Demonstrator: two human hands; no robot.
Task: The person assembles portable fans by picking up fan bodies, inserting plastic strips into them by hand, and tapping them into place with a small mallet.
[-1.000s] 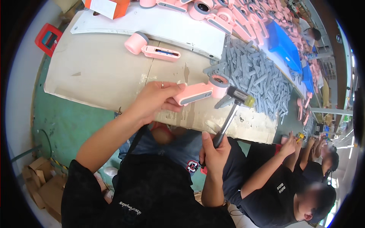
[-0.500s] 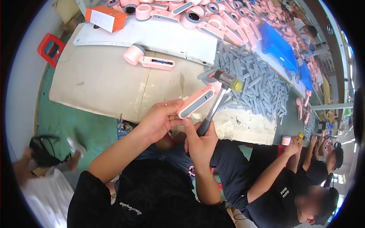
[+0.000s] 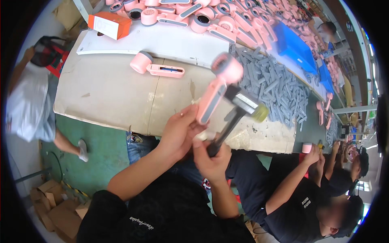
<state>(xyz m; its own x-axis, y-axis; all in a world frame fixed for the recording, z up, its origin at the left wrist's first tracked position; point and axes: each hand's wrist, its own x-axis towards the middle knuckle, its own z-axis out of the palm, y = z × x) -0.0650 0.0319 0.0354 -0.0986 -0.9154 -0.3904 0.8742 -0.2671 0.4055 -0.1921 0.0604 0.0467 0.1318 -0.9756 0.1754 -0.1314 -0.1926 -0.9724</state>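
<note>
In my left hand (image 3: 177, 130) is a pink hair dryer (image 3: 211, 101), gripped by the lower end of its handle. Its round head points up and away, and a grey strip runs along the handle. My right hand (image 3: 212, 162) is closed round the dark grip of a small mallet (image 3: 245, 103) with a yellow tip. The mallet's head is blurred and sits just right of the hair dryer. Something small and pale shows between my hands, too blurred to name. On the table beyond, another hair dryer (image 3: 166, 70) lies with its handle slot uncovered.
Grey strips (image 3: 269, 83) lie heaped on the table's right. Many pink hair dryers (image 3: 202, 20) crowd the back, near an orange box (image 3: 109, 25) and blue bins (image 3: 292, 46). A co-worker (image 3: 300, 198) sits at my right; a person in white (image 3: 30, 97) stands at the left.
The hair dryer has swung more upright, bringing its round head up into view. The mallet's head has shifted slightly right and nearer. The person at the left has moved farther along the table.
</note>
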